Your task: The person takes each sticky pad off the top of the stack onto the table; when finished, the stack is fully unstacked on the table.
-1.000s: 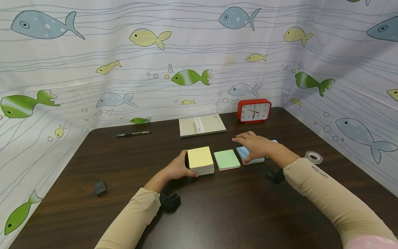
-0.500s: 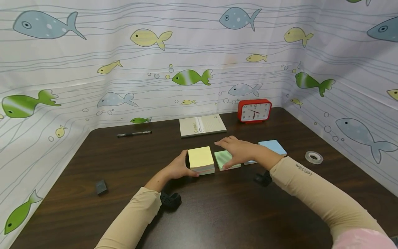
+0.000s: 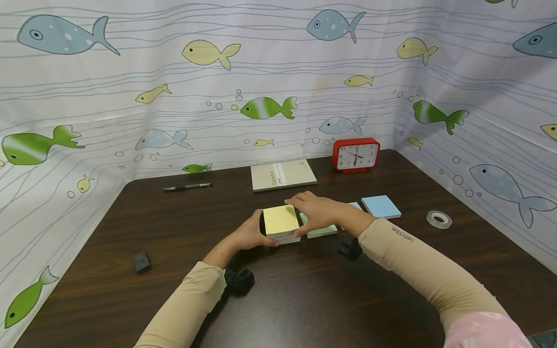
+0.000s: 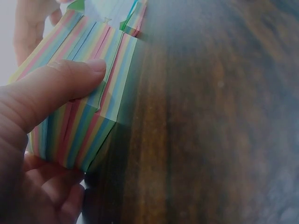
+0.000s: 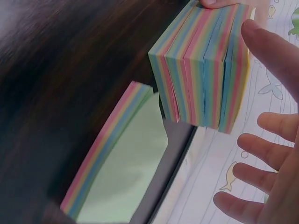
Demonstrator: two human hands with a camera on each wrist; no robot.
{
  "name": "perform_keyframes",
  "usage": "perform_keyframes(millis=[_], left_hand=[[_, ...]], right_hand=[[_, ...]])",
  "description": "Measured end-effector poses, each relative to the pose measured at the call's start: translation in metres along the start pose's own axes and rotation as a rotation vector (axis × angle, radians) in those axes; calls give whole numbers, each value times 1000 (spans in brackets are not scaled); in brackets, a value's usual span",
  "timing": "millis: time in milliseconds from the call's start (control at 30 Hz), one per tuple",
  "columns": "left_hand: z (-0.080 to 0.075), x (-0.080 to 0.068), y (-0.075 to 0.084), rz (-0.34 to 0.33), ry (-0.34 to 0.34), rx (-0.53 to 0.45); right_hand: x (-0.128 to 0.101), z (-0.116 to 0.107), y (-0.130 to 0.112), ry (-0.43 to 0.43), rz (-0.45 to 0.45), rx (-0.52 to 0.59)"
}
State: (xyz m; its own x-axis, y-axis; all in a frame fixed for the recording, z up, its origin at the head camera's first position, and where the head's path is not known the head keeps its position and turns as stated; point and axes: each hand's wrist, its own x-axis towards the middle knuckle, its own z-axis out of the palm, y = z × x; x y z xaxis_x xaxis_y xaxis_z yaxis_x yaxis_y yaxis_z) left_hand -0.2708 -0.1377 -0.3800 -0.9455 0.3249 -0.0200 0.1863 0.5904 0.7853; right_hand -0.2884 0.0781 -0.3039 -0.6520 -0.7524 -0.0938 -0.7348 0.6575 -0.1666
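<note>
My left hand (image 3: 248, 235) grips a thick stack of sticky note pads (image 3: 280, 220) with a yellow top. In the left wrist view the thumb (image 4: 70, 80) presses on the stack's striped edges, with the other fingers curled around its far side. My right hand (image 3: 319, 211) is at the stack's right side, above a green sticky note pad (image 3: 323, 231). In the right wrist view its thumb (image 5: 266, 44) overlaps the top of the stack, and its other fingers are spread apart. One blue sticky note pad (image 3: 357, 205) is partly hidden behind this hand.
Another blue pad (image 3: 381, 206) and a tape roll (image 3: 439, 220) lie to the right. A notebook (image 3: 284, 175) and a red clock (image 3: 356, 154) are at the back. A pen (image 3: 188, 187) and a small dark block (image 3: 141, 262) are on the left.
My right hand has moved left, from over the nearer blue pad, across the green pad, to the stack. The left hand has stayed on the stack, and the pads have not moved.
</note>
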Motion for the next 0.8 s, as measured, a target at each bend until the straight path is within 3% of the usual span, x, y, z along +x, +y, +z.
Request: perform_keyframes(millis=[500, 800], left_hand=[[0, -1, 1, -1, -11, 10], [0, 0, 2, -8, 5, 45]], right_hand=[[27, 15, -6, -14, -5, 0], [29, 15, -6, 0, 53, -50]])
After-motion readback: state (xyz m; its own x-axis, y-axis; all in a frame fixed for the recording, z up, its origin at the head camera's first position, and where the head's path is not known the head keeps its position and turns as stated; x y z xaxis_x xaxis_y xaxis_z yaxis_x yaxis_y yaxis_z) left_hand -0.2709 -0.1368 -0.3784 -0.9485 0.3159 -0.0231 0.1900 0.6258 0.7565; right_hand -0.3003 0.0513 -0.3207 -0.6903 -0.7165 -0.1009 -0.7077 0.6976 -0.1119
